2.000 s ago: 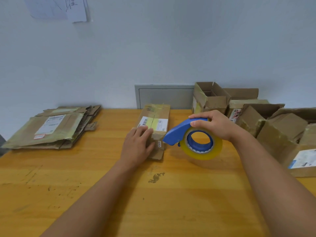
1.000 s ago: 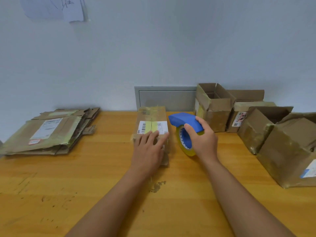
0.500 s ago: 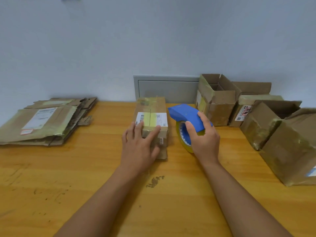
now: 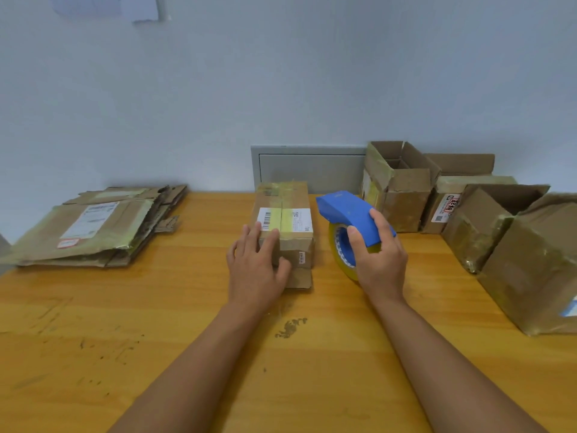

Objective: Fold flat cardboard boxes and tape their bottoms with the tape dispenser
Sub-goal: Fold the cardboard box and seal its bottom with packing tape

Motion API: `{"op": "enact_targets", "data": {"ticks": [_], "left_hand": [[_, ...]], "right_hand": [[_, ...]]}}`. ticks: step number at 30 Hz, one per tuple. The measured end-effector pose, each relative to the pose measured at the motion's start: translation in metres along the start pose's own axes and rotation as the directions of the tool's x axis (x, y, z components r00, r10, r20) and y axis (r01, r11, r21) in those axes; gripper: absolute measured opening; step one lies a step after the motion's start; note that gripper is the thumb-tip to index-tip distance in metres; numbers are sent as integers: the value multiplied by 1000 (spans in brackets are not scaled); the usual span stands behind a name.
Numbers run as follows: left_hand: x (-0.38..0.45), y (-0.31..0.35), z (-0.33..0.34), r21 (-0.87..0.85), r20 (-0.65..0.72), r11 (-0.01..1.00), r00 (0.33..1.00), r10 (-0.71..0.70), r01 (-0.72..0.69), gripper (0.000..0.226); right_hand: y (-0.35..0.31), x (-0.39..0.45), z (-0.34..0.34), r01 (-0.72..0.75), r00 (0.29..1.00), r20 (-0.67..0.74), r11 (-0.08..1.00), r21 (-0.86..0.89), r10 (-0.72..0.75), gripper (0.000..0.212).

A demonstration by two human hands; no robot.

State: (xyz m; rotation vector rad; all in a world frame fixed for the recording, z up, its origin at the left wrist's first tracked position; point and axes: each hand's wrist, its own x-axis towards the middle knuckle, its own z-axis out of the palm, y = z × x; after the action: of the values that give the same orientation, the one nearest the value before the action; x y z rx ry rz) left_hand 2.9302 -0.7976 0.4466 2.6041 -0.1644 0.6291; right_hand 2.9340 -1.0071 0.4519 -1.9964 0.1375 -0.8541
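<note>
A small folded cardboard box (image 4: pixel 288 214) with a white label and yellowish tape along its top stands on the wooden table (image 4: pixel 156 307). My left hand (image 4: pixel 254 270) rests on the box's near left corner, fingers spread on top and thumb against the front face. My right hand (image 4: pixel 376 260) grips the blue tape dispenser (image 4: pixel 346 214) with its yellow tape roll, just to the right of the box, the roll's lower edge at the table surface.
A stack of flat cardboard boxes (image 4: pixel 93 226) lies at the back left. Several folded open boxes (image 4: pixel 402 189) crowd the back right, the largest (image 4: pixel 537 267) near the right edge. A grey wall panel (image 4: pixel 309 167) sits behind the box.
My right hand has brought the dispenser from above the table's middle right to beside the box. My left hand has stayed on the box, shifting slightly toward its left corner.
</note>
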Motion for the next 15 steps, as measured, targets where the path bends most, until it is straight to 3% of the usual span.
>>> {"op": "enact_targets", "data": {"ticks": [6,11,15], "left_hand": [[0,-1,0,-20,7,1000,1000,6,-6,53],[6,6,-2,108,-36,994,999,37,-33,59],[25,15,-7,-24,-118,991,984,129,-133,55]], "right_hand": [[1,0,2,17,1000,-14,1000,-7,-17,56],[2,-1,2,28,999,-25,1000,-1,-28,55],[3,-1,2,35,999,-34,999,3,-35,56]]}}
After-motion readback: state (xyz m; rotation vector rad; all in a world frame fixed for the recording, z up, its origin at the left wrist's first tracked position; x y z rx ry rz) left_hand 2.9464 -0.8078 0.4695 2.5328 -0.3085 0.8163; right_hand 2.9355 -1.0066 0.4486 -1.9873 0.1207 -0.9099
